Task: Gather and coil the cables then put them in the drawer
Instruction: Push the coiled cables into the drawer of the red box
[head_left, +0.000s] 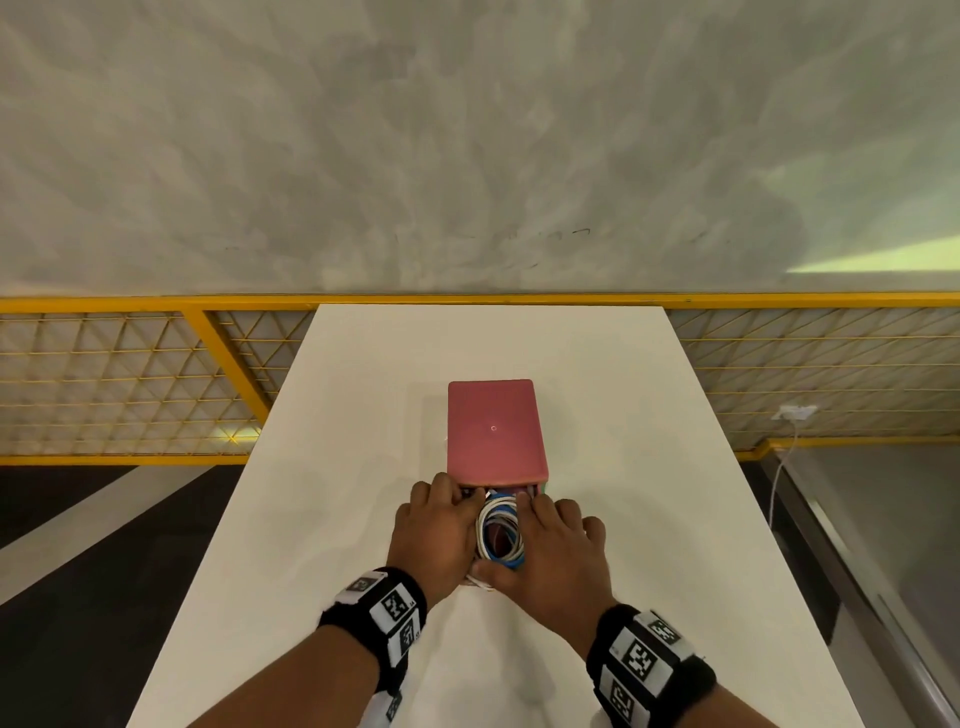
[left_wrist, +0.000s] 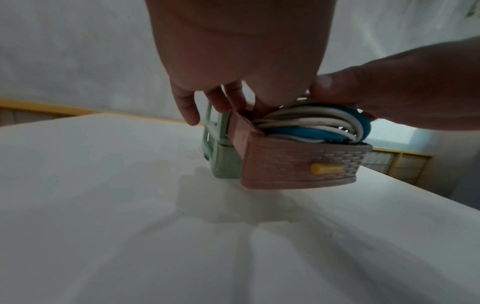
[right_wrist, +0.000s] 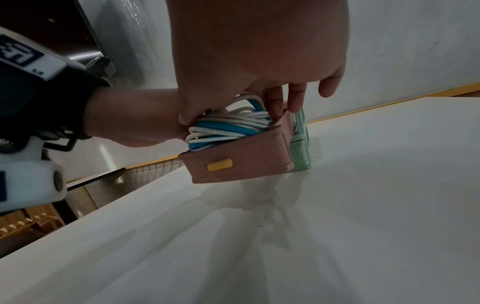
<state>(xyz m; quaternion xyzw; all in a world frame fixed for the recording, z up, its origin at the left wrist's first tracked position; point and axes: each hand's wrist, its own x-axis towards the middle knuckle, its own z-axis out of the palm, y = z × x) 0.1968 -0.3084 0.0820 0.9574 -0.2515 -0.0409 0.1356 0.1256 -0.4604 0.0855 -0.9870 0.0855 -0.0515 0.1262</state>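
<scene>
1. Location: the pink drawer (left_wrist: 298, 164) stands pulled out toward me from the small drawer unit (head_left: 496, 431) at the middle of the white table (head_left: 649, 519). The unit has a pink top and a pale green frame (left_wrist: 223, 156).

2. Task item: the coiled white and blue cables (head_left: 500, 530) sit inside the open drawer. In both wrist views the loops rise above the drawer wall, so I judge them not fully seated.

3. Left hand (head_left: 436, 530): it lies along the coil's 9 o'clock side, fingers bent, tips reaching into the drawer's rear corner against the unit. It presses the bundle; I cannot tell whether any finger closes round a strand.

4. Right hand (head_left: 545, 545): it lies along the 3 o'clock side, thumb (right_wrist: 187, 117) hooked over the near edge of the coil and fingers bearing on its far edge. I read this as a clamp on the cables.

5. Governing relation: the drawer's long axis and travel run from 6 to 12 o'clock as I look down. The yellow handle (right_wrist: 219, 164) faces me at 6 o'clock, below both palms. Both hands are equally close to it.

6. Assessment: gathering and coiling appear complete. What remains is tucking down the proud loops and pushing the drawer toward 12 o'clock. A raised loop could foul the unit's opening.
</scene>
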